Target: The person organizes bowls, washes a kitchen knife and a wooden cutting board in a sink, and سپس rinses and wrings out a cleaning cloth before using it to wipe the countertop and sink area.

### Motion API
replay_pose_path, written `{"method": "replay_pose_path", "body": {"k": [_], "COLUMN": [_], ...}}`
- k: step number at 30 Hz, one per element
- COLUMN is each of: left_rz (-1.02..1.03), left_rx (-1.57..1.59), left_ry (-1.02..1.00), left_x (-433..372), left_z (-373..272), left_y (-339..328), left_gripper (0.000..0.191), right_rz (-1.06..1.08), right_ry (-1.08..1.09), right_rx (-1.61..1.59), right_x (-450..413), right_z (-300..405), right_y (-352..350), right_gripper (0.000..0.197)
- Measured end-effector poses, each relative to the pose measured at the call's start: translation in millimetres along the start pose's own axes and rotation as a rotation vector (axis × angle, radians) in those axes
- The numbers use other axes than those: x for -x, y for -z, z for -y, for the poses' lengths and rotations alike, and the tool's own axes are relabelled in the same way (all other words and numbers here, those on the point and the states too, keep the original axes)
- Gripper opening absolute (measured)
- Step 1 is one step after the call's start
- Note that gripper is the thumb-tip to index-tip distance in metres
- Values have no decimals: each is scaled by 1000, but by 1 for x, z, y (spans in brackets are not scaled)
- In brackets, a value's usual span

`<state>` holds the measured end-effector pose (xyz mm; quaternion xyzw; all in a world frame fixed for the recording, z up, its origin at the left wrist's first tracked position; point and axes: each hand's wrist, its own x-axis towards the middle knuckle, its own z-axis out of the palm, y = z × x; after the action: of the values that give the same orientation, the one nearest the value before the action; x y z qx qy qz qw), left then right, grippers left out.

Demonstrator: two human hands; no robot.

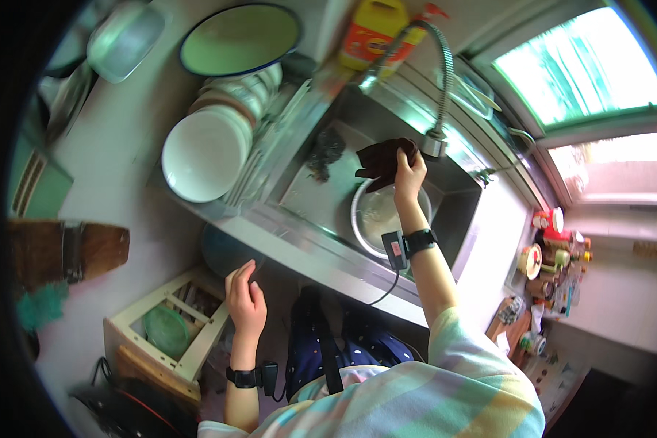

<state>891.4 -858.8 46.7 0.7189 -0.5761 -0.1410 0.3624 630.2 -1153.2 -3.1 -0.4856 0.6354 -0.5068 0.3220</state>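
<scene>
A dark brown cloth (382, 157) hangs from my right hand (410, 174), pinched between thumb and fingers just beside the faucet's metal spout head (433, 143). Below it, a round white-rimmed basin (356, 219) stands in the stainless steel sink (320, 200), partly hidden by my right forearm. What the basin holds is pale and too blurred to tell. A crumpled dark plastic bag (328, 149) lies in the sink's far left part. In front of the counter edge, my left hand (246, 301) hovers with nothing in it, its fingers slightly bent and the thumb apart.
Left of the sink, white bowls (205, 156) and a blue-rimmed enamel basin (241, 41) stand in a rack. A yellow detergent jug (372, 33) is behind the faucet. Jars and bottles (558, 257) line the right counter. A wooden-edged stool (159, 364) stands low at left.
</scene>
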Motion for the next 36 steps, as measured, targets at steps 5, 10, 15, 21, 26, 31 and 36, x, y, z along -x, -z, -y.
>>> {"method": "replay_pose_path", "body": {"k": [5, 10, 15, 21, 26, 31, 36], "left_rz": [82, 158, 226, 293, 308, 358, 429], "left_rx": [24, 1, -6, 31, 63, 119, 95], "left_ry": [43, 11, -87, -99, -111, -140, -266], "left_x": [-8, -18, -32, -49, -63, -98, -200], "left_z": [-23, -62, -98, -124, -131, -134, -120], "left_y": [-24, -49, -89, -117, -141, -160, -235], "left_gripper": [36, 33, 32, 29, 29, 31, 37], "right_rz": [-115, -181, -31, -206, -166, -86, 90], "right_ry": [-122, 305, 500, 343, 434, 506, 522], "right_rx": [-502, 125, 1084, 1000, 898, 818, 751], "right_x": [-50, -105, -135, -144, -161, -170, -179], "right_z": [-14, -14, -67, -85, -77, -60, -51], "right_y": [94, 141, 152, 109, 46, -8, -11], "right_gripper": [33, 38, 39, 47, 48, 47, 59]}}
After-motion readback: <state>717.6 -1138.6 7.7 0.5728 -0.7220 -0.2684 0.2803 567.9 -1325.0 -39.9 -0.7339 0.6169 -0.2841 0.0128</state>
